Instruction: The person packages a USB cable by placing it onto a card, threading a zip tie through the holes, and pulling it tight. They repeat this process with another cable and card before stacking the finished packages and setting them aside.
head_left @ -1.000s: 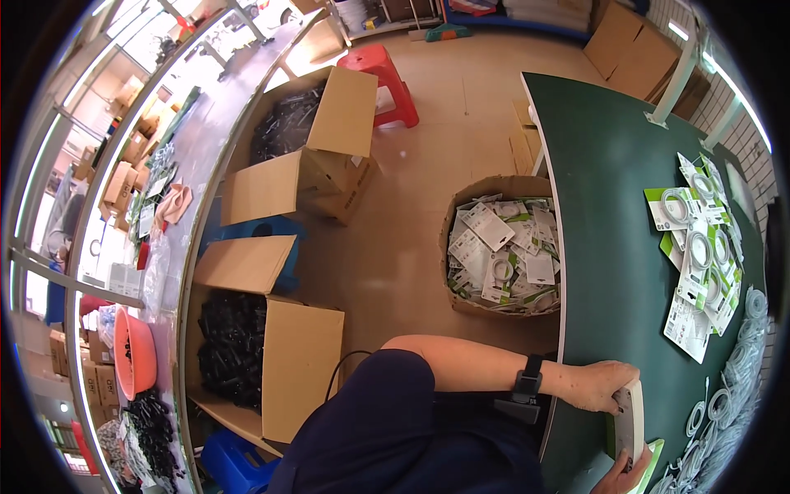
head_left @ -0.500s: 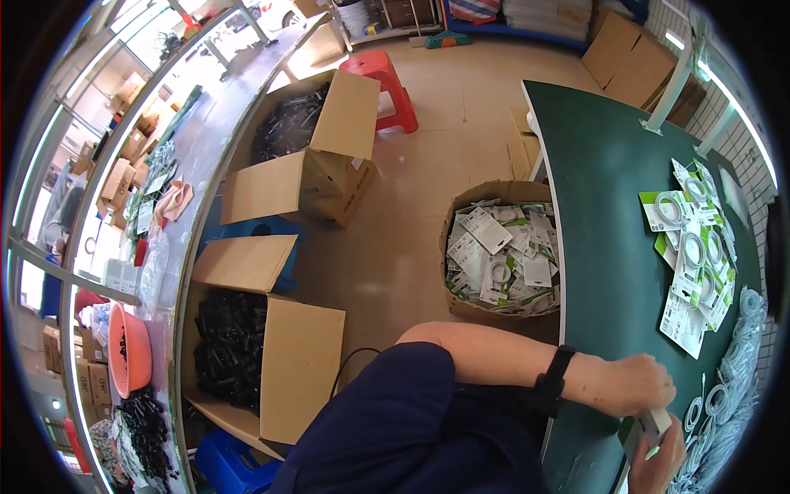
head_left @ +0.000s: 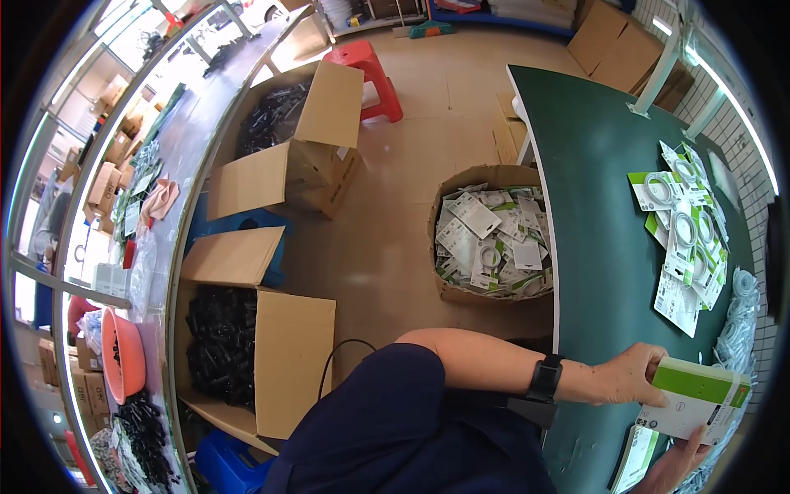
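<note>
My left hand [head_left: 632,377], with a black band on its wrist, grips the near end of a thick stack of green-and-white packaging cards [head_left: 687,409]. From below, my right hand [head_left: 676,465] holds the stack's lower edge. The stack is tilted up over the green table [head_left: 588,247]. Beneath it, beside my right hand, lies another pile of white-and-green cards [head_left: 635,461]. Coiled white cables [head_left: 732,342] in clear wrap lie along the table's right side, partly hidden by the held stack.
Carded cable packs [head_left: 685,235] are heaped farther up the table. A carton [head_left: 436,284] full of such packs stands left of it. Open cartons of black parts [head_left: 220,346], a red stool [head_left: 362,62] and a blue stool [head_left: 226,465] are near the left bench [head_left: 197,123].
The card stack has been raised and turned so its printed face shows. Both hands now hold it farther apart. The whole view has shifted slightly.
</note>
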`<action>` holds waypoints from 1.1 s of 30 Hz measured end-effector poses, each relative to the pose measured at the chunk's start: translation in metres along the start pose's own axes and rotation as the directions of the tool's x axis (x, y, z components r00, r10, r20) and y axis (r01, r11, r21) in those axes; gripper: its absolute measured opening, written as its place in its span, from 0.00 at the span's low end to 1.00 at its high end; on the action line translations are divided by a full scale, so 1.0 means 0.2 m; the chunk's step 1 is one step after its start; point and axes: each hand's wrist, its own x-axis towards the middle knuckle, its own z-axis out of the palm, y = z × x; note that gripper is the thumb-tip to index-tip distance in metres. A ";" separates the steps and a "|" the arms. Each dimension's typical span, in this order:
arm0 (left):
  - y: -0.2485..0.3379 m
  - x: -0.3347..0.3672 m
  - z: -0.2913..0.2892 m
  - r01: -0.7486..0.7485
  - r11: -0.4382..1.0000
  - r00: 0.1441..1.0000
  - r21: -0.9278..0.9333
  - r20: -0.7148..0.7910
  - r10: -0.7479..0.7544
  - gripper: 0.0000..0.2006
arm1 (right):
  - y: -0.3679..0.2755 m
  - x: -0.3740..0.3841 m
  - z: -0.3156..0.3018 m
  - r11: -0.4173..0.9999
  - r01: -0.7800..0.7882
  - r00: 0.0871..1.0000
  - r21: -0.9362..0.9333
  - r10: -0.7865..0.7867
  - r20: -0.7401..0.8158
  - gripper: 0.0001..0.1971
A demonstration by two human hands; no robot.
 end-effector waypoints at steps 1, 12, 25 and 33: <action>-0.02 0.00 0.01 0.002 1.000 1.000 -0.012 0.007 -0.002 0.21 | 0.02 -0.01 0.00 0.999 -0.010 0.999 0.042 0.011 -0.045 0.27; -0.09 -0.05 -0.01 -0.167 0.905 0.969 0.392 -0.103 0.223 0.13 | 0.45 -0.04 -0.04 0.774 -0.263 0.962 0.576 0.164 0.220 0.28; -0.10 0.07 0.02 -0.044 0.729 0.974 0.683 0.193 -0.122 0.13 | 0.48 -0.48 -0.39 0.909 -0.335 0.941 0.247 0.338 0.031 0.21; 0.07 0.51 0.15 0.303 0.673 0.722 0.675 0.298 -0.624 0.16 | 0.26 -0.35 -0.36 0.956 -0.237 0.946 0.173 0.268 -0.184 0.16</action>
